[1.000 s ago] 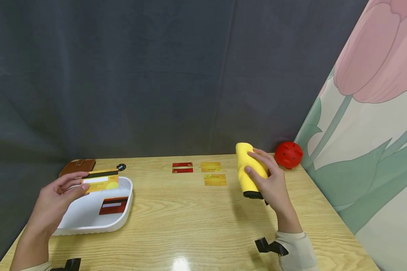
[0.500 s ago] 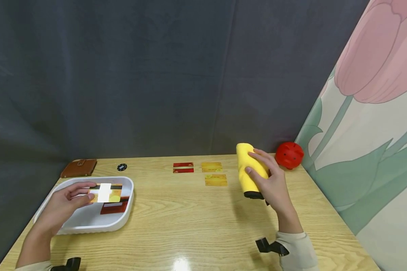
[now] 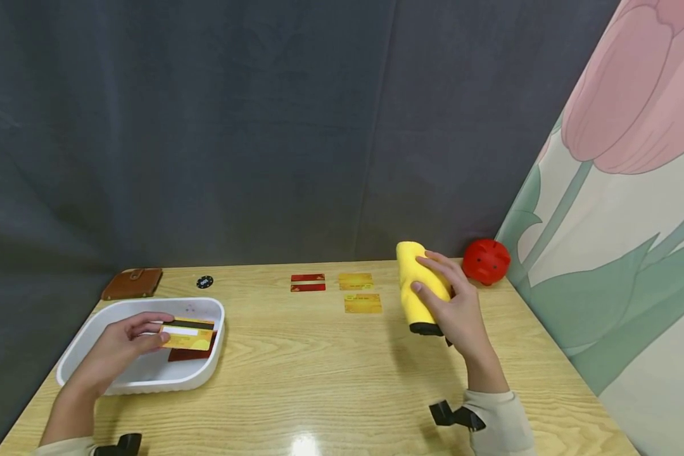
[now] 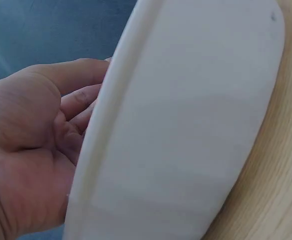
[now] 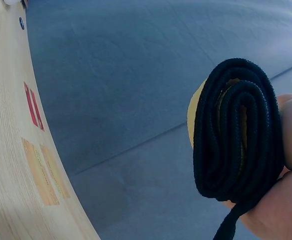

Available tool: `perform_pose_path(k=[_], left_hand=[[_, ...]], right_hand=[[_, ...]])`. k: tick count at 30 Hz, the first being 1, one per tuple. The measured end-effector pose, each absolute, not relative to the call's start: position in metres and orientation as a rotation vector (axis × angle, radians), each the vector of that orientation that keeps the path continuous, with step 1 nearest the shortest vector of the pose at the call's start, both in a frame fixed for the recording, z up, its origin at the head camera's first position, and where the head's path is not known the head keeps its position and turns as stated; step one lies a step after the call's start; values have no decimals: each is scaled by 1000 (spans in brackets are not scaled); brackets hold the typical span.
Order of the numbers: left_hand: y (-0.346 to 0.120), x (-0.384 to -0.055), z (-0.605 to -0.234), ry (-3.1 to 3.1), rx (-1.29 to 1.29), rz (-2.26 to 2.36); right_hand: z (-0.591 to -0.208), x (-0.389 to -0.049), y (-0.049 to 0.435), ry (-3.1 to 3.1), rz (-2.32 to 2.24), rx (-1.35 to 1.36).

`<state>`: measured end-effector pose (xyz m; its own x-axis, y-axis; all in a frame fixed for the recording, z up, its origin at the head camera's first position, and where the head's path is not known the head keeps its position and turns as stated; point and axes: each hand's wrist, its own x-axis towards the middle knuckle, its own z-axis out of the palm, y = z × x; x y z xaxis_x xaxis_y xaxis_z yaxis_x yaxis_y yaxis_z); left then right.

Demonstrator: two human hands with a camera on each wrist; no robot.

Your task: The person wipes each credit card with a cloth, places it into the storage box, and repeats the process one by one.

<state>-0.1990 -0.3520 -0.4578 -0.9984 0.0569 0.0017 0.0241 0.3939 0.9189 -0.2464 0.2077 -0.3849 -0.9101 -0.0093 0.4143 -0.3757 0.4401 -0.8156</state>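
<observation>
My left hand pinches a yellow bank card by its left edge, with the dark stripe side up. The card is over the white plastic tray and overlaps a red card lying in it. In the left wrist view the tray's outer wall hides my fingertips and the card. On the right, my right hand grips a rolled yellow cloth above the table. The right wrist view shows the cloth's dark-edged rolled end from below.
At the back of the table lie two red card strips and two yellow cards. A brown leather wallet and a black poker chip are behind the tray. A red piggy bank stands at the back right corner.
My left hand has moved down and to the right with the yellow card, from above the tray's back area to over the red card. My right hand and the cloth have stayed put.
</observation>
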Motion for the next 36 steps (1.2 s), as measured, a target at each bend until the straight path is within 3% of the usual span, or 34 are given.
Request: perform_pose_path(k=[11, 36], left_hand=[[-342, -203, -459, 2566, 194, 1621], [-343, -208, -461, 2601, 201, 1572]], right_hand=[[-388, -247, 207, -2345, 1475, 339], [-387, -247, 203, -2327, 1465, 362]])
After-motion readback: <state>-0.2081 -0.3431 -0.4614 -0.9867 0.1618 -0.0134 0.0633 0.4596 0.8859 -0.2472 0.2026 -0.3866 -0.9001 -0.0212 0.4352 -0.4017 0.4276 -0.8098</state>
